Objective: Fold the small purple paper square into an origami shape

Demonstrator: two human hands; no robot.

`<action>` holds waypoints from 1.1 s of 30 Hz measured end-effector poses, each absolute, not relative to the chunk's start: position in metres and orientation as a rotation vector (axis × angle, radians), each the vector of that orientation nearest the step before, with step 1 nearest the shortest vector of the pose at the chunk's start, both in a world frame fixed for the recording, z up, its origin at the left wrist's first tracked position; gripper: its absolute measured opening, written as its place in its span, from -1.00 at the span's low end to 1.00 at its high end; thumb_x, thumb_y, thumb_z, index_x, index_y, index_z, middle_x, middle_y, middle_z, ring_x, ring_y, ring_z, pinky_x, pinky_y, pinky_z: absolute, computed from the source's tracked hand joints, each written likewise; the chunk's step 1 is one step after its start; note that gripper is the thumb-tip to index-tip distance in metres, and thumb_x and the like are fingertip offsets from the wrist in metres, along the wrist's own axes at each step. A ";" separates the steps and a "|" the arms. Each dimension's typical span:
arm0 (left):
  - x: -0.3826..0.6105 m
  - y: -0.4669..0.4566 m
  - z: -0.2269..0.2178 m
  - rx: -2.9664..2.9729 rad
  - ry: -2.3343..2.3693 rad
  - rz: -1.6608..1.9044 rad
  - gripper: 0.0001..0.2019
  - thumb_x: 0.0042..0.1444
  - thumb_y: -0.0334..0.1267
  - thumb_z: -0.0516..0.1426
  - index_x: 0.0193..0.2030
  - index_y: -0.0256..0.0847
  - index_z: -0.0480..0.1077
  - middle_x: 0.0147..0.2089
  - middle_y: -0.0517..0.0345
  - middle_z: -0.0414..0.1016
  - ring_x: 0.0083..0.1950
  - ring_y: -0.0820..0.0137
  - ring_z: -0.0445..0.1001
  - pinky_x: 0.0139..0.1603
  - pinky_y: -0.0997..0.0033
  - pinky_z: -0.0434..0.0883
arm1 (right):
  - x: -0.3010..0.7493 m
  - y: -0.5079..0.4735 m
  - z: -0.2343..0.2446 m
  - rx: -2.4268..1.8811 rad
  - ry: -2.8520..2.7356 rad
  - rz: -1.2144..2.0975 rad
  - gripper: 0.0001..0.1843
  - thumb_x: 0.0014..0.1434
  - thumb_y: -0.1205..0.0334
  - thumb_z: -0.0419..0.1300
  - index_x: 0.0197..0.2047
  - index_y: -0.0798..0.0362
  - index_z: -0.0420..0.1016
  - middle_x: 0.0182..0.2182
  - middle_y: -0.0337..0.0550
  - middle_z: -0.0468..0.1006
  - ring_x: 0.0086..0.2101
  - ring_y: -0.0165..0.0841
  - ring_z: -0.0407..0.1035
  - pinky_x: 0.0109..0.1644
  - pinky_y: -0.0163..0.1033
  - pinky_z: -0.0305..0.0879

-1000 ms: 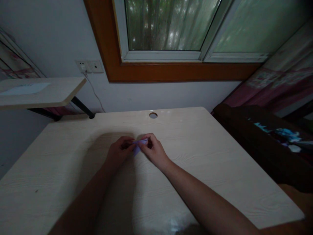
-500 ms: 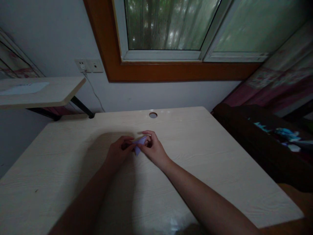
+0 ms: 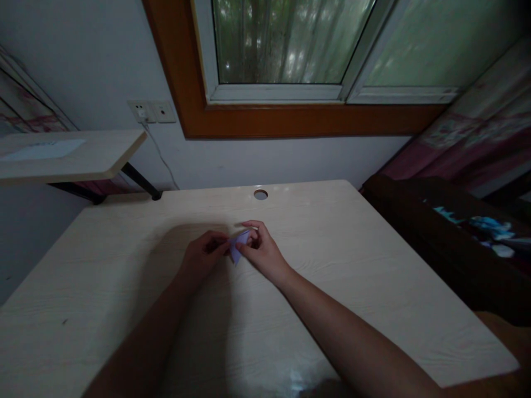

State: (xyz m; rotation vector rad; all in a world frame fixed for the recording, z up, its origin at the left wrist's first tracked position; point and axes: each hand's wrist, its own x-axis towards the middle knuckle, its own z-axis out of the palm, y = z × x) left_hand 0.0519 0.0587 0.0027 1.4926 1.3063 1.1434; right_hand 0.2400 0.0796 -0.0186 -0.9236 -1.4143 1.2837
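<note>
paper (image 3: 240,237), purple and folded, sits nearer the person than the round hole (image 3: 260,194) in the desk (image 3: 352,265) and slightly left of it. the left hand (image 3: 201,252) pinches its left corner; the right hand (image 3: 261,251), nearer the hole, grips its right part. its far edge slants rightward toward the hole, and one tip sticks out toward the person; its long axis is hard to tell.

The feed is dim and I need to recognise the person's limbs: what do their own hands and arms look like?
The ungloved left hand and ungloved right hand join a bare left forearm and bare right forearm, both widening from the wrist. No sleeve, watch or bracelet shows. Rings and nails are too dim to judge.
</note>
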 end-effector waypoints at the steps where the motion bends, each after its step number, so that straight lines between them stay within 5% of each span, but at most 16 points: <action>1: 0.052 0.058 0.002 1.490 1.303 1.139 -0.78 0.06 -0.15 0.30 -0.21 -0.22 0.48 -0.35 0.15 0.61 -0.34 0.38 0.61 -0.24 0.42 0.56 | 0.240 0.079 -0.018 -0.928 -1.413 1.286 -0.46 0.08 0.22 0.32 0.11 -0.10 0.27 -0.49 -0.41 0.27 -0.50 -0.46 0.19 -0.43 -0.33 0.09; 15: 0.052 0.058 -0.001 1.441 1.237 1.151 -0.73 0.07 -0.14 0.29 -0.13 -0.23 0.48 -0.32 0.11 0.61 -0.30 0.35 0.62 -0.19 0.36 0.57 | 0.240 0.082 -0.017 -0.868 -1.299 1.413 -0.50 0.04 0.21 0.35 0.03 -0.10 0.29 -0.50 -0.41 0.33 -0.51 -0.45 0.18 -0.43 -0.33 0.08; 33: 0.053 0.057 0.008 1.504 1.298 1.067 -0.80 0.12 -0.12 0.24 -0.28 -0.23 0.54 -0.37 0.11 0.62 -0.32 0.35 0.61 -0.25 0.42 0.54 | 0.241 0.080 -0.014 -0.886 -1.350 1.424 -0.49 0.06 0.21 0.34 0.06 -0.10 0.29 -0.48 -0.39 0.38 -0.51 -0.45 0.21 -0.42 -0.32 0.13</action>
